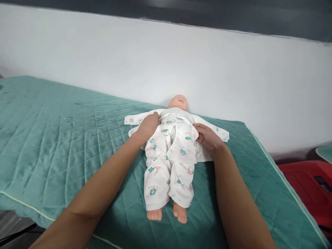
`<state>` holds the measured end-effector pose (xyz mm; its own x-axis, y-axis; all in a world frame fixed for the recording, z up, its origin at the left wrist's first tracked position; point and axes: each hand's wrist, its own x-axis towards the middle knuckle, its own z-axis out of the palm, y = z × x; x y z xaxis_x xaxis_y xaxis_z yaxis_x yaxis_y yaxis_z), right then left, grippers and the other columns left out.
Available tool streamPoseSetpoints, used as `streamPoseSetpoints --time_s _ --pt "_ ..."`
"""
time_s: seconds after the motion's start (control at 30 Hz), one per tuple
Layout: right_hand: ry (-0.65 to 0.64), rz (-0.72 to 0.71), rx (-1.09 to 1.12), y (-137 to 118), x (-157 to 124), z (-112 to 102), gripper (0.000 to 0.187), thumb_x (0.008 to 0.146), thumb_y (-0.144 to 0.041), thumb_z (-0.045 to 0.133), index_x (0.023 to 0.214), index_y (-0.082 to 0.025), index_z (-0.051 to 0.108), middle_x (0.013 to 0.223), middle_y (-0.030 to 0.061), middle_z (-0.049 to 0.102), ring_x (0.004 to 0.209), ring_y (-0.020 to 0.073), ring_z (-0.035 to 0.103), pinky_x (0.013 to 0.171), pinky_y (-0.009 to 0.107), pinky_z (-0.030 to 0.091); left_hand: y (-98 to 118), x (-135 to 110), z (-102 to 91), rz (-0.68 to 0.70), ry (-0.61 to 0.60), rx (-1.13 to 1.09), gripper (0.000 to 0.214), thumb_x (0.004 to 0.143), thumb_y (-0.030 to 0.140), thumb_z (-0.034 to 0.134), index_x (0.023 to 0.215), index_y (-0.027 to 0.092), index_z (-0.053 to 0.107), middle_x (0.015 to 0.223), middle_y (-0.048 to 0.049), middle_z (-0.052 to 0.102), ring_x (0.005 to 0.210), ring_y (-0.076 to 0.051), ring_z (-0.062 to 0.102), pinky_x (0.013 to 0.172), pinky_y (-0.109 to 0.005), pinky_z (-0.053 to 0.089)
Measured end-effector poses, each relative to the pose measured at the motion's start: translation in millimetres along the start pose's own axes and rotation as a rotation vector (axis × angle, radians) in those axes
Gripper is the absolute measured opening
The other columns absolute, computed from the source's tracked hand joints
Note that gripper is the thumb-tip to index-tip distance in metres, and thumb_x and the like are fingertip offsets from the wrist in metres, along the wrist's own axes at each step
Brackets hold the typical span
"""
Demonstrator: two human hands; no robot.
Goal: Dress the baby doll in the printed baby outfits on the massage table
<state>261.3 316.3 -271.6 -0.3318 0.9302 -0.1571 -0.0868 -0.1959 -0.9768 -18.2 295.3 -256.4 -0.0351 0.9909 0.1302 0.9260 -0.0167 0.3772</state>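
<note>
A baby doll (pixel 178 102) lies on its back on a green quilted bed (pixel 64 138), head toward the wall, bare feet toward me. It wears white printed trousers (pixel 166 180) and a matching white jacket (pixel 178 133) spread open beneath it. My left hand (pixel 148 125) rests on the doll's right side, fingers curled on the jacket's flap near the shoulder. My right hand (pixel 207 137) pinches the jacket's other flap at the doll's left side.
A white wall (pixel 166 69) runs right behind the doll's head. A red object (pixel 308 186) stands off the bed at the right. The bed's front edge runs along the lower left, with dark floor beyond.
</note>
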Motion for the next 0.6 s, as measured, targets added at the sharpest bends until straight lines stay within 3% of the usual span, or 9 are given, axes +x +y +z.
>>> streamPoseSetpoints --time_s 0.1,0.2,0.3,0.47,0.6 --pt "0.014 0.07 -0.153 -1.8 -8.5 -1.2 0.025 0.066 -0.026 0.076 0.085 -0.021 0.06 0.076 -0.0016 0.064 0.069 0.0119 0.061 0.067 0.026 0.056 -6.7 -1.8 0.3 -0.047 -0.013 -0.118 0.023 0.091 0.023 0.054 0.109 0.014 0.065 0.103 -0.0151 0.072 0.095 -0.027 0.067 0.077 -0.031 0.045" --pt "0.117 0.088 -0.364 -1.7 -12.6 3.2 0.022 0.066 -0.022 0.068 0.085 -0.022 0.057 0.072 -0.0015 0.063 0.067 0.0128 0.06 0.064 0.026 0.057 -12.8 -4.0 -0.2 -0.088 -0.046 -0.277 0.017 0.083 0.019 0.058 0.096 0.015 0.069 0.104 -0.0108 0.073 0.096 -0.024 0.065 0.078 -0.029 0.044" --pt "0.191 0.07 -0.461 0.6 -11.6 9.6 0.021 0.063 -0.017 0.065 0.08 -0.022 0.053 0.067 -0.0023 0.059 0.064 0.0137 0.059 0.06 0.027 0.055 -18.5 -4.8 2.3 -0.103 -0.097 -0.456 0.012 0.078 0.02 0.06 0.085 0.016 0.068 0.093 -0.007 0.073 0.085 -0.02 0.064 0.071 -0.028 0.042" --pt "0.263 0.051 -0.633 5.2 -5.1 15.0 0.024 0.058 -0.012 0.065 0.075 -0.022 0.05 0.057 -0.005 0.051 0.054 0.013 0.051 0.052 0.025 0.042 -26.6 -2.8 11.3 -0.193 -0.19 -0.826 0.008 0.071 0.02 0.063 0.079 0.017 0.065 0.075 -0.003 0.066 0.068 -0.016 0.058 0.063 -0.026 0.044" --pt "0.308 0.028 -0.871 8.3 -3.0 15.2 0.02 0.062 -0.018 0.064 0.076 -0.022 0.051 0.059 -0.0034 0.056 0.054 0.0138 0.051 0.051 0.025 0.035 -28.2 -3.4 12.5 -0.296 -0.269 -1.133 0.009 0.069 0.014 0.061 0.076 0.018 0.064 0.067 -0.0001 0.06 0.062 -0.014 0.056 0.062 -0.026 0.046"
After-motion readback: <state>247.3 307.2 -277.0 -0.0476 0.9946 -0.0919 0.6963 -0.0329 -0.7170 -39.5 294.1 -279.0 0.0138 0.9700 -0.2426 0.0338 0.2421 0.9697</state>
